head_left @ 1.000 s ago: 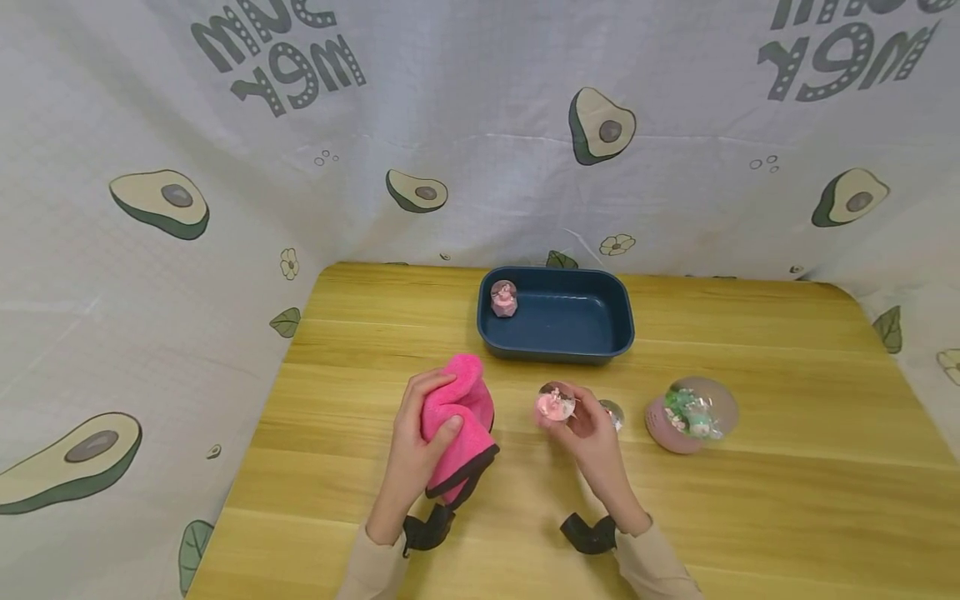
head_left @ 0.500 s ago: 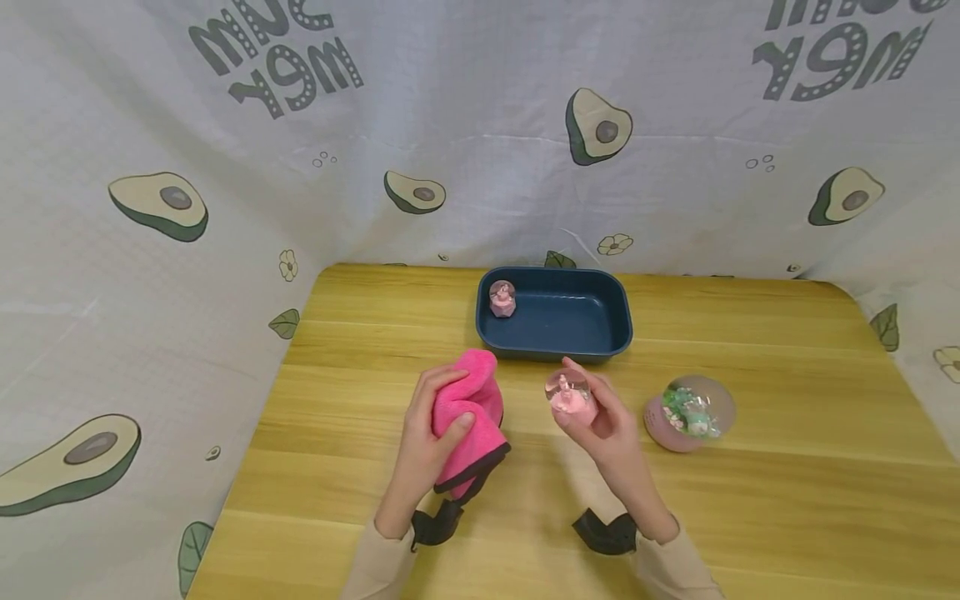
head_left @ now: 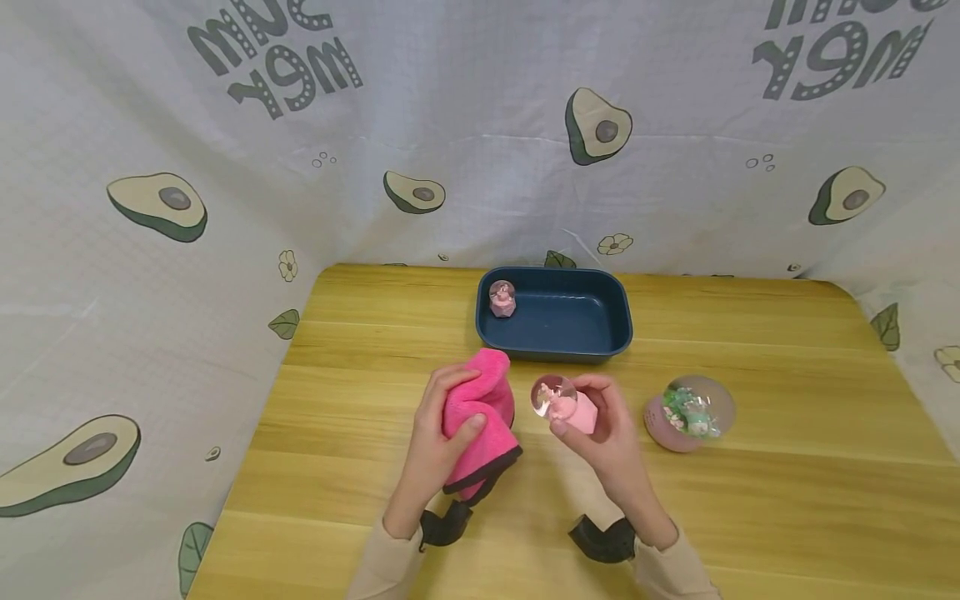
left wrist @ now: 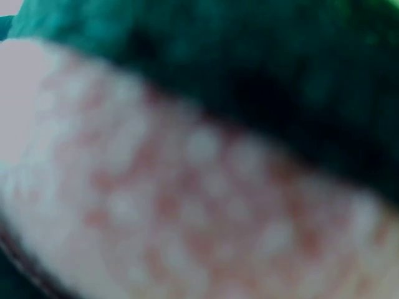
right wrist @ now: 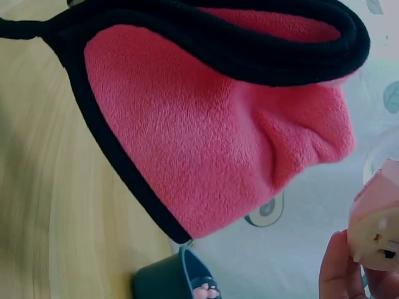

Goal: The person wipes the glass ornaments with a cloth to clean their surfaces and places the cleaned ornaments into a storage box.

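Note:
My left hand (head_left: 431, 437) grips a bunched pink cloth (head_left: 480, 408) with dark edging, above the table. To its right, my right hand (head_left: 618, 446) holds a small snow globe (head_left: 576, 413) by its pink faceted base. The globe is tilted, its clear dome pointing left toward the cloth, and a gap separates the two. In the right wrist view the cloth (right wrist: 187, 137) hangs large in front, and the underside of the globe's base (right wrist: 379, 240) shows at the right edge above my fingertips (right wrist: 336, 265). The left wrist view is too blurred to read.
A dark blue bin (head_left: 555, 352) stands at the back of the wooden table (head_left: 337, 400), with another small pink snow globe (head_left: 502, 300) in its left end. Right of my right hand lies a larger snow globe (head_left: 693, 412), tilted. A printed curtain (head_left: 480, 125) hangs behind.
My right hand has lifted the small snow globe and turned its dome to the left. The left hand has shifted right with the cloth. A small globe beside the right hand is now out of sight.

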A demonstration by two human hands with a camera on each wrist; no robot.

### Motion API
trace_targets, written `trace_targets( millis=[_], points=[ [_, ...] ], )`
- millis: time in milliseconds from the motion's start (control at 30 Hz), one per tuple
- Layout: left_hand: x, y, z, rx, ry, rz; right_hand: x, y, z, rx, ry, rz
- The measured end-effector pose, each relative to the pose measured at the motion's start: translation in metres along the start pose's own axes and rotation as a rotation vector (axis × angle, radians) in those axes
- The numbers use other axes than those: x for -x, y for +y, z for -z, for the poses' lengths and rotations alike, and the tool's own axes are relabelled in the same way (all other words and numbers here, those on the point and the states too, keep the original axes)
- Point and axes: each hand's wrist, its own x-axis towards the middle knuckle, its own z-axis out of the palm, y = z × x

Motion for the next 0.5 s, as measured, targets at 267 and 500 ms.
trace_targets(
  millis=[267,500],
  points=[
    [-0.0011,0.0013,-0.0042,0.018,-0.016,0.024,-0.0004,-0.0022,-0.0030,0.022,0.009,-0.061],
    [-0.0024,0.0030,-0.0076,0.031,-0.027,0.020,-0.0016,-0.0041,-0.0005,-0.028,-0.073,-0.100]
  ],
)
